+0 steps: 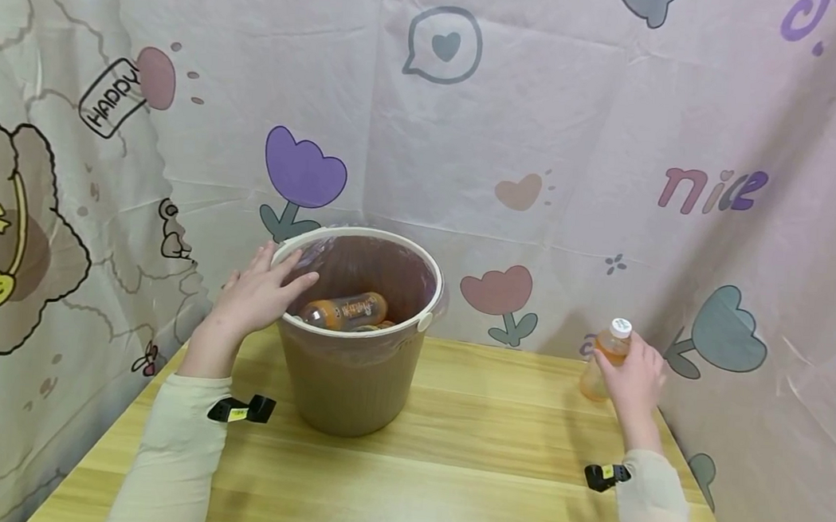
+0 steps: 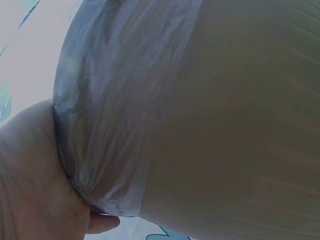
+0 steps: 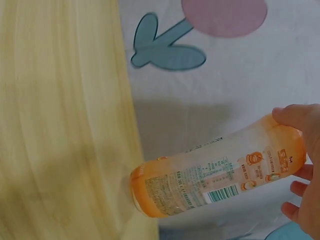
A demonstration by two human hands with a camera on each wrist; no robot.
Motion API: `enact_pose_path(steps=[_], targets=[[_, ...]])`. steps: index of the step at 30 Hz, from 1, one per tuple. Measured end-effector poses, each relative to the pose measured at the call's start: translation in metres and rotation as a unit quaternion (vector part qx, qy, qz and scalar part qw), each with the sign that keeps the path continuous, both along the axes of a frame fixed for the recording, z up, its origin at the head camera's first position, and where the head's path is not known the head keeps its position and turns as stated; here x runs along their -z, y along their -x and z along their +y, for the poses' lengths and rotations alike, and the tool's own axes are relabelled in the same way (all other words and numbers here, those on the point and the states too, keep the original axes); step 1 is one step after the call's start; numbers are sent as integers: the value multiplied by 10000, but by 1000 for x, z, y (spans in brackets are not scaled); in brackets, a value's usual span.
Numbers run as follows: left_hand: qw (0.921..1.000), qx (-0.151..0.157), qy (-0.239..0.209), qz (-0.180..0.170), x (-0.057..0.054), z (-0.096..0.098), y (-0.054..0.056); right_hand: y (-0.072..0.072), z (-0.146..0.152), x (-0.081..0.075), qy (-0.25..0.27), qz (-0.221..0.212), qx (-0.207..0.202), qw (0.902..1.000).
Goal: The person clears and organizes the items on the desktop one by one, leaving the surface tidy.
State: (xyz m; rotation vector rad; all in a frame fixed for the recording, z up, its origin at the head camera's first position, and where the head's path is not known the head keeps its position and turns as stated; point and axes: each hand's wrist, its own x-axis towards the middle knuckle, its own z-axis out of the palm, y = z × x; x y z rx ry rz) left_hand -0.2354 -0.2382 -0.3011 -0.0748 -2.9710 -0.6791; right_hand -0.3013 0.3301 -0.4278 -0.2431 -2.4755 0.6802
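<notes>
A brown waste bin (image 1: pixel 348 392) with a pale rim and a clear plastic liner (image 2: pixel 120 110) stands on the table, left of centre. My left hand (image 1: pixel 256 293) rests on the bin's left rim with its fingers spread. Inside the bin lies a bottle (image 1: pixel 350 311) with an orange and dark label; what is under it is mostly hidden. Near the table's far right, my right hand (image 1: pixel 635 378) grips an orange-labelled plastic bottle (image 3: pixel 220 175) by its upper part, below the white cap (image 1: pixel 621 328). The bottle's base is at the tabletop; whether it touches I cannot tell.
The light wooden table (image 1: pixel 479 432) runs back to a printed fabric curtain (image 1: pixel 426 134), which also hangs along both sides. A stretch of tabletop lies between the bin and the bottle in my right hand.
</notes>
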Motion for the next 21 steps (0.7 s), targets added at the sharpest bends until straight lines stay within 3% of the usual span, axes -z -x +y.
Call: enact_pose_path(steps=[9, 21], targets=[[10000, -4, -8, -17, 2, 1, 1, -11, -27, -23, -358, 595, -420, 9967], [10000, -31, -21, -39, -1, 0, 1, -24, -70, -55, -112, 1376, -1114, 9841]])
